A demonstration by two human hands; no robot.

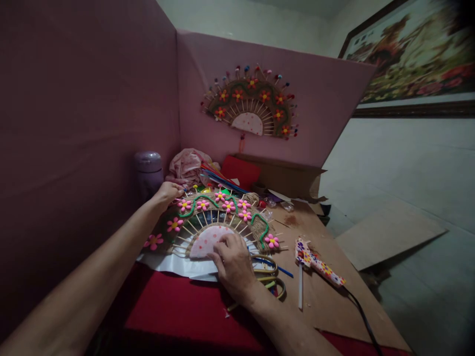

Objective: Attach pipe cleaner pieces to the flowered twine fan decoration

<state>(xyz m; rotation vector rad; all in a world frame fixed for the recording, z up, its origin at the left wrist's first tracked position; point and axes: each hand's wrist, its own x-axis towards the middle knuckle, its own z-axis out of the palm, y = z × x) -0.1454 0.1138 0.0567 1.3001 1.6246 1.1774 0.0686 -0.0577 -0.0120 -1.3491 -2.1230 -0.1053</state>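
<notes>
1. Your left hand (pixel 171 192) pinches the upper-left edge of the flowered fan (pixel 215 211), apparently steadying it.
2. That fan lies between your hands.
3. Your right hand (pixel 234 262) curls over its dotted base (pixel 208 242), likely bracing it; whether it grips, I can't tell.
4. Right of that hand, the glue gun (pixel 319 265) seems parked within reach.

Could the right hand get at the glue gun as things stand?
Likely yes: scissors and a blue strip lie low between the right hand and the glue gun, but nothing seems to cover it.

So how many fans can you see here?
2: the upper fan on the pink panel, and the lower fan on the table, by the right hand.
</notes>
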